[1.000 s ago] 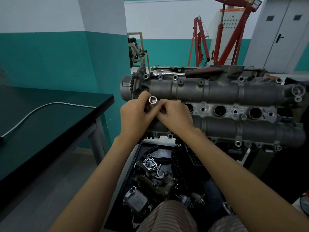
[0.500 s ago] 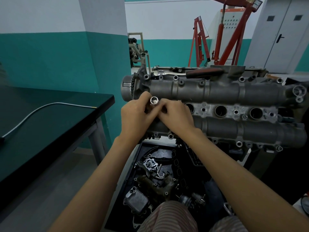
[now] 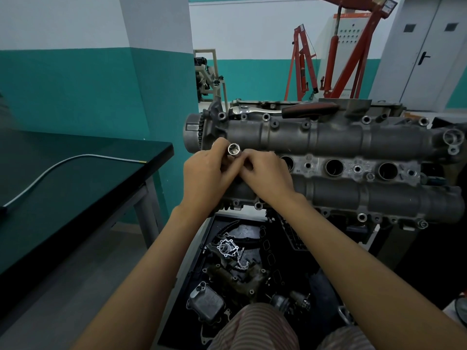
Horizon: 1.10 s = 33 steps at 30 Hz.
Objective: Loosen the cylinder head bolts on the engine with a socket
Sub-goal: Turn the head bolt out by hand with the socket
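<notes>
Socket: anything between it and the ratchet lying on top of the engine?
Nothing visible. Both hands, left and right, hold the socket over the engine's near left end. The ratchet lies along the far top edge, and only the bare cam cover lies between them.

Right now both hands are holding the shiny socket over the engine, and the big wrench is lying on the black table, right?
Not quite. The head view shows the wrench lying on top of the engine, not the black table. Both hands, left hand and right hand, do hold the socket.
</notes>
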Tool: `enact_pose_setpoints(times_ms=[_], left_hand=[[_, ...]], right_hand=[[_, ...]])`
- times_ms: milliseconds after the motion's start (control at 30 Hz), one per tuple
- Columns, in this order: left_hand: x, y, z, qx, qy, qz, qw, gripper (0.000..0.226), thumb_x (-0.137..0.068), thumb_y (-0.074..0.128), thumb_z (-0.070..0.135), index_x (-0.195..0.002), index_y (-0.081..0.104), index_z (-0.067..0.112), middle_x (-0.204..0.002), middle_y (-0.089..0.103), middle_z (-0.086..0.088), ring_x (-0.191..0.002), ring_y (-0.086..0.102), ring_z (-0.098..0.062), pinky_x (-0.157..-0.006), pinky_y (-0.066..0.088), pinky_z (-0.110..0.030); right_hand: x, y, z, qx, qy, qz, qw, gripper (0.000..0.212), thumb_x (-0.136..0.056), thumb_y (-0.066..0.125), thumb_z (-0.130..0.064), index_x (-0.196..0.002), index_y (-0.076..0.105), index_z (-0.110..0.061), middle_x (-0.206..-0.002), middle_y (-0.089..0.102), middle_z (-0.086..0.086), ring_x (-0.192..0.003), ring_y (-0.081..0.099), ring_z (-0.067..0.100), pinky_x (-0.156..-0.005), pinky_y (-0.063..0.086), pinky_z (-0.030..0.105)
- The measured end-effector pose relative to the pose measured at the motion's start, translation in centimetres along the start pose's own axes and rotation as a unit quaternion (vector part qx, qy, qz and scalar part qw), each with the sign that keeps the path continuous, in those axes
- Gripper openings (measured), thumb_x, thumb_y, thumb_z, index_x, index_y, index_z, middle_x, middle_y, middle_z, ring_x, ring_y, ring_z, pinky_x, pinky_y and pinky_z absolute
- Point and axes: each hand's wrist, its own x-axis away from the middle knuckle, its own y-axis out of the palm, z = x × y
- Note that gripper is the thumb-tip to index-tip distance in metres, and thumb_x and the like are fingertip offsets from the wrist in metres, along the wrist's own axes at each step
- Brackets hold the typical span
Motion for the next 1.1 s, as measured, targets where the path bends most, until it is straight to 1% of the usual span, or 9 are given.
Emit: enact_pose_setpoints(times_ms=[100, 267, 400, 533, 700, 767, 867, 967, 1100], left_hand=[[0.00, -0.26, 0.03, 0.005, 0.011, -0.001, 1.000, 0.031, -0.088, 0.054, 0.036, -0.084, 0.061, 0.006, -0.056, 0.056, 0.000, -0.050, 0.054, -0.019, -0.047, 0.041, -0.031], [0.00, -0.29, -0.15, 0.003, 0.016, -0.016, 1.000, 0.030, -0.090, 0.051, 0.030, -0.100, 0.063, 0.005, -0.058, 0.059, 0.000, -0.050, 0.055, -0.020, -0.048, 0.039, -0.029], [-0.11, -0.16, -0.10, 0.013, 0.002, 0.000, 1.000, 0.027, -0.087, 0.061, 0.028, -0.085, 0.060, 0.001, -0.053, 0.054, -0.003, -0.046, 0.051, -0.021, -0.045, 0.039, -0.031], [-0.05, -0.06, 0.12, 0.010, -0.002, 0.008, 1.000, 0.030, -0.082, 0.069, 0.028, -0.076, 0.054, 0.002, -0.052, 0.053, -0.002, -0.045, 0.050, -0.020, -0.045, 0.039, -0.029], [-0.11, -0.36, -0.08, -0.005, 0.026, -0.023, 0.999, 0.032, -0.089, 0.049, 0.035, -0.099, 0.062, 0.007, -0.055, 0.047, 0.010, -0.049, 0.052, -0.016, -0.048, 0.036, -0.026], [-0.10, -0.34, -0.23, -0.002, 0.021, -0.023, 1.000, 0.028, -0.089, 0.052, 0.031, -0.095, 0.063, 0.006, -0.054, 0.053, 0.005, -0.049, 0.054, -0.020, -0.047, 0.038, -0.029], [-0.11, -0.10, -0.05, -0.002, -0.002, -0.004, 1.000, 0.026, -0.084, 0.066, 0.027, -0.079, 0.058, 0.002, -0.052, 0.054, -0.004, -0.046, 0.052, -0.022, -0.045, 0.039, -0.030], [-0.12, 0.06, 0.24, -0.010, -0.012, 0.005, 1.000, 0.031, -0.081, 0.070, 0.028, -0.075, 0.054, 0.001, -0.052, 0.054, -0.006, -0.045, 0.052, -0.023, -0.044, 0.039, -0.030], [0.01, -0.25, 0.11, 0.016, 0.009, 0.008, 1.000, 0.030, -0.087, 0.058, 0.035, -0.086, 0.060, 0.004, -0.054, 0.056, 0.000, -0.048, 0.053, -0.018, -0.046, 0.040, -0.031]], right_hand=[[0.08, -0.08, -0.01, 0.000, -0.017, 0.004, 1.000, 0.022, -0.089, 0.049, -0.035, -0.081, 0.057, -0.016, -0.067, 0.062, 0.001, -0.068, 0.058, 0.025, -0.055, 0.027, 0.028], [0.18, -0.32, -0.41, -0.040, -0.005, 0.009, 0.999, 0.023, -0.088, 0.046, -0.038, -0.077, 0.037, -0.020, -0.059, 0.042, -0.013, -0.051, 0.042, 0.009, -0.045, 0.024, 0.021], [0.08, -0.26, -0.30, -0.028, 0.007, 0.003, 1.000, 0.025, -0.086, 0.048, -0.040, -0.074, 0.046, -0.018, -0.058, 0.046, -0.011, -0.056, 0.048, 0.015, -0.046, 0.026, 0.023], [0.17, -0.14, -0.10, -0.019, -0.002, -0.010, 1.000, 0.024, -0.088, 0.049, -0.036, -0.085, 0.063, -0.017, -0.064, 0.061, -0.001, -0.065, 0.058, 0.022, -0.054, 0.030, 0.028], [0.03, -0.27, -0.28, -0.017, -0.007, -0.012, 1.000, 0.022, -0.089, 0.049, -0.036, -0.080, 0.041, -0.018, -0.064, 0.046, -0.009, -0.057, 0.046, 0.016, -0.046, 0.027, 0.027], [0.01, -0.38, -0.30, -0.023, -0.002, -0.009, 1.000, 0.022, -0.087, 0.050, -0.035, -0.081, 0.037, -0.019, -0.067, 0.045, -0.011, -0.058, 0.045, 0.014, -0.046, 0.026, 0.021], [0.05, -0.41, -0.38, -0.012, 0.001, -0.020, 1.000, 0.017, -0.085, 0.050, -0.038, -0.082, 0.048, -0.021, -0.065, 0.050, -0.009, -0.062, 0.050, 0.019, -0.047, 0.025, 0.027], [0.15, -0.47, -0.32, -0.011, -0.006, -0.019, 1.000, 0.019, -0.086, 0.050, -0.035, -0.093, 0.064, -0.024, -0.071, 0.063, -0.002, -0.072, 0.060, 0.023, -0.055, 0.027, 0.027], [0.23, -0.40, -0.17, -0.021, -0.017, -0.019, 0.999, 0.016, -0.086, 0.049, -0.034, -0.081, 0.048, -0.018, -0.063, 0.048, -0.010, -0.062, 0.054, 0.020, -0.050, 0.026, 0.028]])
